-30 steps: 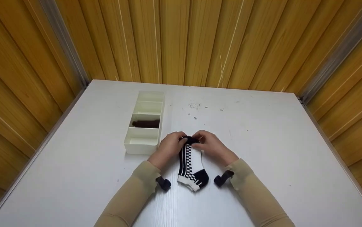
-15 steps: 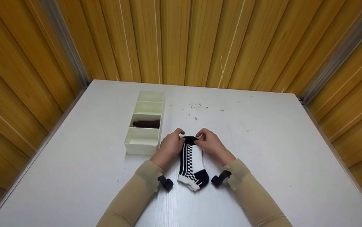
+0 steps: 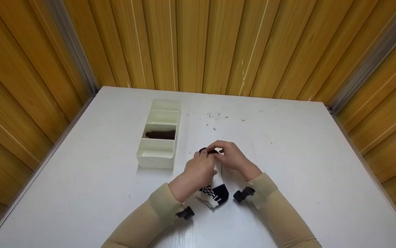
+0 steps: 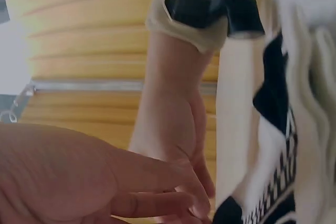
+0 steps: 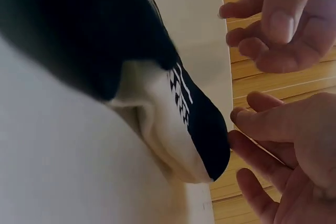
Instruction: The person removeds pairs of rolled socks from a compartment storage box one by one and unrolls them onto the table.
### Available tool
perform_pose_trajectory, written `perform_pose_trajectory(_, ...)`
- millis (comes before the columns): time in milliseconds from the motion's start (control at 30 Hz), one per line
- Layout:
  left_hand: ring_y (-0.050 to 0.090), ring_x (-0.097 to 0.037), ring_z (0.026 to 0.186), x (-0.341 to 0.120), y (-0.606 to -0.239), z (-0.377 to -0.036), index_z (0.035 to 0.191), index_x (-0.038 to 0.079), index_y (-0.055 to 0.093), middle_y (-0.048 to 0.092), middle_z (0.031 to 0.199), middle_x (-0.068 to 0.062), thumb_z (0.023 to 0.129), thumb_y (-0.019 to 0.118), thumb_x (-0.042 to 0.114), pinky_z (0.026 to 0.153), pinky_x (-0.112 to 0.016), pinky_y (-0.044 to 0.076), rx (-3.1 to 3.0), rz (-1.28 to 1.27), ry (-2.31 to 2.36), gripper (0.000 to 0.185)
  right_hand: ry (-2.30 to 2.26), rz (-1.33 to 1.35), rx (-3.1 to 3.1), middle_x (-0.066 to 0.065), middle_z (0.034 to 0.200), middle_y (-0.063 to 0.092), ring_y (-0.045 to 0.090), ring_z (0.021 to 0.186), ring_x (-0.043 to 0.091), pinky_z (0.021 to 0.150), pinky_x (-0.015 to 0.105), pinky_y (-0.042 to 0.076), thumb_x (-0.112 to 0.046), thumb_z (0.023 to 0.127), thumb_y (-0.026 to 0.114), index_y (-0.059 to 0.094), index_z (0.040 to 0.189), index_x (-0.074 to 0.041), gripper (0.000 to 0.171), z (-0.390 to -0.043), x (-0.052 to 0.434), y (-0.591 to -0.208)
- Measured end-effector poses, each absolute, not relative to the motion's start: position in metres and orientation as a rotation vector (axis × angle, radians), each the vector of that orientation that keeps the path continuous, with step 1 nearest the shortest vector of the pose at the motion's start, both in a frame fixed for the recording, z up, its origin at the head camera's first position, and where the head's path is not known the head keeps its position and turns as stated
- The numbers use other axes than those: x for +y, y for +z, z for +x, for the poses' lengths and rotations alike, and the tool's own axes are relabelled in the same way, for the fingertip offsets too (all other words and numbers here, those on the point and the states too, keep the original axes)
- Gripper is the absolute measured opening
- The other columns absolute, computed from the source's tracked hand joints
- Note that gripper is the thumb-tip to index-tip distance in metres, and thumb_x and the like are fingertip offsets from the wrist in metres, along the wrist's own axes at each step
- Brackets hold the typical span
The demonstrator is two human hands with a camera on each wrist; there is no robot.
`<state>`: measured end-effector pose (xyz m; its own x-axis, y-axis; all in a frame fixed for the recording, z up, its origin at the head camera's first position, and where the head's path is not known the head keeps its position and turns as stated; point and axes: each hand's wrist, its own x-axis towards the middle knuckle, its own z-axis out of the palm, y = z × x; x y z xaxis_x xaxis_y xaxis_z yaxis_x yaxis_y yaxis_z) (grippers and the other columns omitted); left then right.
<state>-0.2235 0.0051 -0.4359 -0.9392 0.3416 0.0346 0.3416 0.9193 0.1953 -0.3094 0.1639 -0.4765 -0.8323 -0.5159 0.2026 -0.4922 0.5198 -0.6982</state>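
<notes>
A black-and-white checkered sock (image 3: 215, 196) lies on the white table (image 3: 287, 162), with its heel and cuff nearest me. My left hand (image 3: 199, 168) reaches across the sock's middle and hides it, fingers fairly straight (image 4: 157, 203) and gripping nothing. My right hand (image 3: 231, 155) is at the far end of the sock. In the right wrist view its loosely bent fingers (image 5: 262, 124) are right by the black toe (image 5: 210, 135) without a clear pinch. The left hand (image 5: 273, 24) hovers just above there.
A white divided tray (image 3: 139, 153) stands left of the hands, with a dark brown rolled item (image 3: 160, 135) in a middle compartment. Wooden panel walls (image 3: 198, 44) close off the table at the back and both sides.
My left hand has left the toe end and swung right and nearer, over the sock's middle. My right hand has stayed at the toe. The sock has hardly moved.
</notes>
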Motion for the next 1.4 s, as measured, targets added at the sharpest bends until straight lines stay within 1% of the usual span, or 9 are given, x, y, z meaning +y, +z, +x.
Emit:
perform_pose_trajectory(167,0.064,-0.032,0.117,0.024,-0.444,-0.196,0.139,0.001,0.059,0.060,0.141,-0.020,0.099,0.067,0.039,0.083,-0.041,0.062,2.919,0.682,0.065,0.055,-1.127,-0.976,2.644,0.010,0.130,0.072,0.065,0.127,0.033,0.107,0.051,0.052,0.007,0.092,0.064,0.076,0.120,-0.011,0.036,-0.310,0.165,-0.478)
perform_pose_trajectory(267,0.059,-0.033,0.129,0.032,-0.453,-0.187,0.144,0.002,0.055,0.057,0.145,-0.020,0.101,0.063,0.040,0.098,-0.039,0.058,2.863,0.696,-0.046,0.058,-1.024,-0.985,2.643,0.009,0.137,0.069,0.061,0.132,0.033,0.114,0.051,0.046,0.008,0.094,0.061,0.075,0.124,-0.012,0.038,-0.310,0.166,-0.479)
perform_pose_trajectory(400,0.043,-0.034,0.148,0.037,-0.461,-0.183,0.154,0.000,0.042,0.045,0.158,-0.021,0.101,0.058,0.036,0.117,-0.035,0.044,2.836,0.696,-0.220,0.066,-0.903,-1.056,2.632,0.012,0.146,0.061,0.054,0.139,0.038,0.118,0.054,0.041,0.011,0.093,0.058,0.068,0.133,-0.009,0.047,-0.310,0.169,-0.481)
perform_pose_trajectory(600,0.030,-0.031,0.156,0.036,-0.464,-0.185,0.159,0.007,0.036,0.032,0.167,-0.016,0.101,0.057,0.040,0.121,-0.033,0.039,2.777,0.654,-0.297,0.070,-0.783,-1.140,2.655,0.023,0.150,0.054,0.049,0.139,0.046,0.117,0.059,0.038,0.013,0.086,0.058,0.065,0.135,-0.002,0.051,-0.310,0.172,-0.483)
perform_pose_trajectory(767,0.026,-0.029,0.158,0.033,-0.461,-0.188,0.160,0.008,0.036,0.029,0.169,-0.014,0.101,0.051,0.060,0.125,-0.034,0.032,2.754,0.644,-0.294,0.081,-0.649,-0.991,2.738,0.022,0.153,0.051,0.044,0.143,0.045,0.120,0.058,0.035,0.002,0.092,0.062,0.065,0.137,-0.005,0.045,-0.307,0.175,-0.479)
perform_pose_trajectory(900,0.026,-0.030,0.158,0.031,-0.460,-0.192,0.158,0.003,0.037,0.029,0.168,-0.018,0.100,0.049,0.065,0.125,-0.034,0.032,2.753,0.571,-0.238,0.086,-0.536,-0.824,2.794,0.017,0.154,0.051,0.043,0.146,0.040,0.118,0.057,0.038,-0.007,0.097,0.065,0.062,0.142,-0.010,0.045,-0.301,0.177,-0.470)
perform_pose_trajectory(1167,0.028,-0.035,0.157,0.028,-0.464,-0.208,0.154,-0.005,0.040,0.029,0.166,-0.025,0.103,0.043,0.062,0.126,-0.040,0.032,2.832,0.330,-0.010,0.085,-0.332,-0.609,2.913,0.018,0.131,0.060,0.056,0.127,0.036,0.102,0.055,0.051,-0.013,0.101,0.062,0.062,0.139,-0.009,0.039,-0.286,0.185,-0.461)
perform_pose_trajectory(1300,0.032,-0.036,0.155,0.026,-0.469,-0.217,0.152,-0.007,0.042,0.035,0.163,-0.027,0.106,0.035,0.059,0.126,-0.042,0.031,2.901,0.287,-0.048,0.081,-0.268,-0.598,2.930,0.018,0.112,0.061,0.061,0.105,0.031,0.090,0.049,0.054,-0.004,0.101,0.054,0.067,0.128,-0.003,0.029,-0.280,0.187,-0.459)
perform_pose_trajectory(1400,0.034,-0.035,0.154,0.023,-0.472,-0.224,0.152,-0.008,0.042,0.038,0.162,-0.026,0.108,0.031,0.058,0.126,-0.042,0.031,2.943,0.270,-0.091,0.080,-0.290,-0.626,2.921,0.014,0.099,0.059,0.057,0.087,0.023,0.080,0.042,0.053,0.004,0.097,0.056,0.069,0.118,-0.002,0.026,-0.275,0.190,-0.459)
